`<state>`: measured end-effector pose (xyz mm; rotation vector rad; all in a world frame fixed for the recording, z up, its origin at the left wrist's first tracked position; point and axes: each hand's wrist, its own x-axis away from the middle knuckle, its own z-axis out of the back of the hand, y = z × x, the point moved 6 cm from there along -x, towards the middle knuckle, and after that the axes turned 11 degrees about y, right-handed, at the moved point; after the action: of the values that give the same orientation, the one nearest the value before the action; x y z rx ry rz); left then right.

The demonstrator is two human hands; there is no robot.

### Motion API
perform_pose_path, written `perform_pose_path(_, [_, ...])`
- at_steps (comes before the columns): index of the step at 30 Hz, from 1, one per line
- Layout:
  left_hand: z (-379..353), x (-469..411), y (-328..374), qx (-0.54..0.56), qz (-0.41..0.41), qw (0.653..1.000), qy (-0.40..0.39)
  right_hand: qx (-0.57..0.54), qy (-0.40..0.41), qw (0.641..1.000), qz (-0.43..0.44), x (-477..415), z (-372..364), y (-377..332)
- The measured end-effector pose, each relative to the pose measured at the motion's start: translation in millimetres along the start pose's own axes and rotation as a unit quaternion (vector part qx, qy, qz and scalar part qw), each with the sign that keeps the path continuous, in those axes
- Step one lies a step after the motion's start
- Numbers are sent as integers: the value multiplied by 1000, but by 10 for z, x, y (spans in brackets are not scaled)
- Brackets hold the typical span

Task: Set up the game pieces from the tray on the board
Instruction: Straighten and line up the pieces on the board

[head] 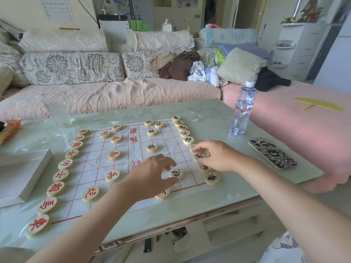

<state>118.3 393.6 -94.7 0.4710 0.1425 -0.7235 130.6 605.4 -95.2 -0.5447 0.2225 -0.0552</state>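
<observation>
Red row (61,175): it is lined up down the left side of the board (91,168). More red pieces stand in front of it.
Black row (185,133): it runs down the right side. Its near end is under our hands.
Tray (22,177): it is white and sits on the table (209,114), just left of the board. We cannot see inside it.
Left hand (152,177): our fingers and thumb are bent with a gap between them, right beside the loose piece (176,173). We cannot tell if they touch it.
Right hand (216,156): our fingertips come together on the edge piece (199,156) in the black row. It looks like a pinch.
How far: we think the game is nearly set up.
Bump risk: the black pieces near our right hand sit very close together. If we push the edge piece sideways, the ones next to it may slide out of line.
Arm risk: our left arm lies over the near part of the board. A low piece (163,195) peeks out under that hand, and a dragged wrist may knock it away.
Board risk: the board looks thin and the table looks smooth. A hard push may make the board slip and spoil both rows.
Bottle (243,111): it stands well behind our right hand. A big swing may tip it.
</observation>
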Motion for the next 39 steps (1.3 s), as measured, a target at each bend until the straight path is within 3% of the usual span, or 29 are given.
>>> perform_pose_path(6, [-441,-135,525,42,-7,999,8,14,-29,999,-34,349,126,346])
perform_pose_path(13, [-714,-306,793,-13,-9,999,49,17,-66,997,-43,549,119,449])
perform_pose_path(22, [-821,-346,759,4,3,999,53,8,-74,997,-35,504,26,487])
perform_pose_path(28, [-714,-492,567,1,51,997,58,1,6,999,-50,326,139,588])
perform_pose_path(39, [-843,-601,486,-22,53,998,20,-17,-6,999,-28,175,-4,571])
